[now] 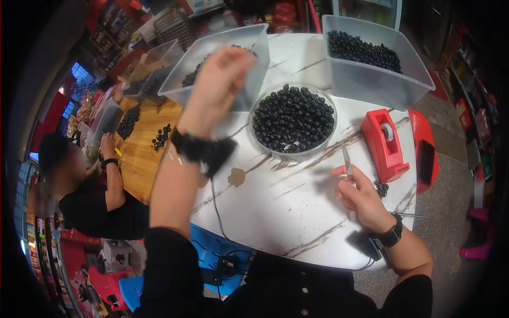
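My left hand [225,71] is raised over a clear plastic bin [254,69] with black beads in its bottom. Motion smears its fingers, so whether they hold anything does not show. In my right hand [363,200], low over the right part of the table, is a small knife [347,158], its short pointed blade upward. Between the hands stands a round clear bowl [253,139] heaped with round black beads [291,116], some with visible holes. Each wrist carries a black strap with a small device.
A second clear bin [371,87] of black beads stands far right. A red tape dispenser [385,146] stands near the right edge, by several loose beads [380,188]. A brown stain [236,177] marks the white table [275,222]. At left, a co-worker [95,196] sits by a wooden table [143,175].
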The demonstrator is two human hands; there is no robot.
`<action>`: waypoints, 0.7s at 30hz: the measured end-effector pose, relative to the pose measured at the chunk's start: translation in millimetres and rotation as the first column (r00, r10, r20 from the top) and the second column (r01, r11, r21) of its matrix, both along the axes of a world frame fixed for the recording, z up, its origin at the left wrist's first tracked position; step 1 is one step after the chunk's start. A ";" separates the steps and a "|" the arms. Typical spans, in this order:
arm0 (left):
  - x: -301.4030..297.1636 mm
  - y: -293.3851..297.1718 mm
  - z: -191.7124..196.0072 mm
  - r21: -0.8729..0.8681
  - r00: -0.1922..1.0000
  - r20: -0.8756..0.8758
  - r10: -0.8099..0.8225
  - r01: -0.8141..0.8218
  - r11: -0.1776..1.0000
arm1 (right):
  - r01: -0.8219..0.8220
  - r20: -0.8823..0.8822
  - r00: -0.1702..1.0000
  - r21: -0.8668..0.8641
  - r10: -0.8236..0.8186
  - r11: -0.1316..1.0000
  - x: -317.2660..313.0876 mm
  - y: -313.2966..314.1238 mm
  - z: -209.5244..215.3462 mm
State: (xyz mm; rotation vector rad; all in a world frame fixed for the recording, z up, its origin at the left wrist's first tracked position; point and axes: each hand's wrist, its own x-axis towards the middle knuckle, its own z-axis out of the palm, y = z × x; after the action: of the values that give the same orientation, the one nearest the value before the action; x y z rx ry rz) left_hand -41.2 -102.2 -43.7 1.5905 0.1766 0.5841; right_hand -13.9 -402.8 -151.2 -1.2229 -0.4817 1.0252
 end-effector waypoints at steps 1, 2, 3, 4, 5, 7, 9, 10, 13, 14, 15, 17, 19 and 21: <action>8.7 21.0 14.9 0.086 0.998 0.028 0.065 -0.067 0.994 | -0.001 0.004 1.000 0.007 0.001 1.000 -0.3 0.4 0.9; 12.9 57.0 27.1 0.178 0.998 0.011 0.054 -0.055 0.982 | -0.021 -0.005 1.000 0.020 0.021 1.000 -2.3 2.8 1.0; 21.0 67.5 35.0 0.134 0.994 0.060 0.095 -0.103 0.986 | -0.031 -0.016 0.999 0.027 0.032 0.999 -3.0 3.4 1.3; 25.8 68.9 42.5 0.250 0.968 -0.048 0.246 -0.227 0.941 | -0.029 -0.015 0.999 0.028 0.030 0.999 -3.2 3.3 1.9; 29.2 69.2 48.9 0.374 0.906 -0.133 0.401 -0.329 0.867 | -0.025 -0.008 1.000 0.026 0.025 0.999 -2.7 3.5 2.4; 38.2 83.6 35.7 0.604 0.936 0.017 0.352 -0.290 0.743 | -0.028 0.006 1.000 0.026 0.028 0.999 -2.8 5.4 4.9; 46.2 55.2 21.1 0.792 0.988 0.069 0.140 -0.140 0.594 | 0.002 -0.016 1.000 0.006 -0.002 1.000 0.2 5.0 2.2; 52.1 35.2 11.2 0.746 0.997 -0.066 -0.043 0.078 0.662 | 0.024 -0.022 0.999 -0.006 -0.024 1.000 3.4 3.9 -0.9; 42.8 -11.4 -27.9 0.810 0.923 -0.332 -0.194 0.384 0.443 | 0.012 -0.033 0.999 0.033 -0.011 0.999 1.8 3.2 -3.2; 39.9 -20.4 -39.8 0.808 0.897 -0.395 -0.196 0.441 0.390 | -0.001 -0.021 1.000 0.029 0.002 1.000 1.7 3.5 -1.7; 39.7 -23.9 -54.1 0.863 0.905 -0.361 -0.224 0.415 0.287 | -0.015 -0.007 1.000 0.027 0.015 1.000 1.4 4.8 -0.6; 41.1 -28.8 -72.6 0.833 0.853 -0.452 -0.260 0.508 0.219 | -0.011 -0.004 1.000 0.021 0.011 1.000 0.9 5.7 -0.8; 41.9 -30.1 -81.3 0.842 0.865 -0.460 -0.200 0.496 0.211 | -0.004 -0.001 1.000 0.017 0.004 1.000 1.3 6.3 -1.0; 41.0 -35.0 -85.2 0.849 0.873 -0.467 -0.140 0.487 0.204 | -0.008 -0.001 1.000 0.014 0.008 1.000 1.6 5.2 -1.7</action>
State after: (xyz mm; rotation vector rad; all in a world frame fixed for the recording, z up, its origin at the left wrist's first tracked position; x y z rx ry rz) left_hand -0.2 -137.2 -128.9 2.8612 -0.4161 0.0160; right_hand -12.2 -397.6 -152.9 -1.2088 -0.4931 1.0274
